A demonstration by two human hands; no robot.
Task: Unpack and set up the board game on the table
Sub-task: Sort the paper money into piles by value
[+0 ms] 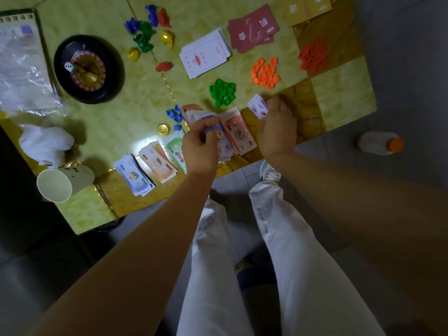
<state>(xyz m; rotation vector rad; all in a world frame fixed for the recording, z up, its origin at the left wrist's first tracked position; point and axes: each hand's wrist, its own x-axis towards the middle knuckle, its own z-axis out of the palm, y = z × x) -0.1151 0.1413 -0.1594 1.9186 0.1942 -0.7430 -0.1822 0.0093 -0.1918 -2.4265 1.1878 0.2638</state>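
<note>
My left hand (201, 146) grips a fanned stack of play-money notes (236, 132) at the table's near edge. Just to its right, my right hand (277, 128) pinches a single purple note (258, 106) and holds it a little apart from the stack. Sorted piles of notes lie to the left: a blue pile (133, 177), an orange pile (157, 163) and a green one (175, 147). Beyond them lie a gold coin (164, 129), blue houses (175, 115), green houses (222, 92), orange houses (265, 72) and red houses (312, 54).
A black roulette wheel (88, 69) stands at the left, with coloured pawns (148, 32) behind it. White cards (206, 54) and red cards (253, 29) lie further back. A paper cup (60, 183), crumpled tissue (46, 144) and plastic wrap (21, 69) occupy the left. A bottle (380, 143) lies on the floor.
</note>
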